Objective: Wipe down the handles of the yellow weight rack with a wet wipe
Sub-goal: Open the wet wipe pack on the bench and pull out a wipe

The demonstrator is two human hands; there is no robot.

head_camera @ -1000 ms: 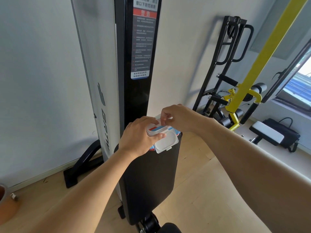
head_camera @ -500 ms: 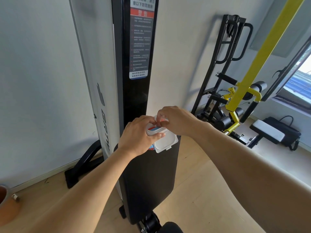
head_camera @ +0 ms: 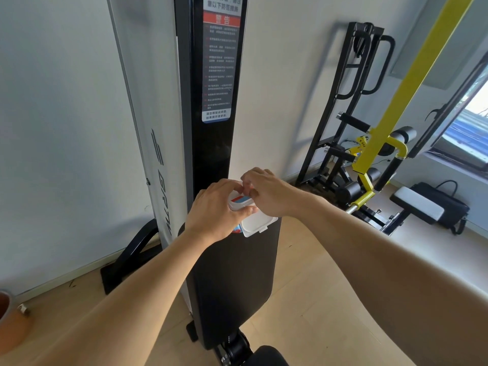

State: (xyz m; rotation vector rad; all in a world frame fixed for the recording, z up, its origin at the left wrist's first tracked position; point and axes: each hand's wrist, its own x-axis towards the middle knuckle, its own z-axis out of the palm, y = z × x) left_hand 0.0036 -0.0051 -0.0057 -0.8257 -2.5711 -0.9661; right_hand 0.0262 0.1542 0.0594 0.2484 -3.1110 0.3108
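A white wet-wipe pack with a red and blue label sits on the top edge of the upright black bench pad. Its white flip lid hangs open toward me. My left hand wraps around the pack from the left. My right hand pinches at the pack's opening; whether a wipe is between the fingers is hidden. The yellow weight rack stands at the right, with a black foam handle below its yellow elbow.
A tall black and white machine column with a warning sticker rises right behind the pack. A black frame leans on the wall. A white-topped seat and a black bag lie at right. An orange pot sits low left.
My right hand has dropped lower onto the pack's opening and its fingers have closed in. The view has drifted slightly; the left hand keeps its grip.
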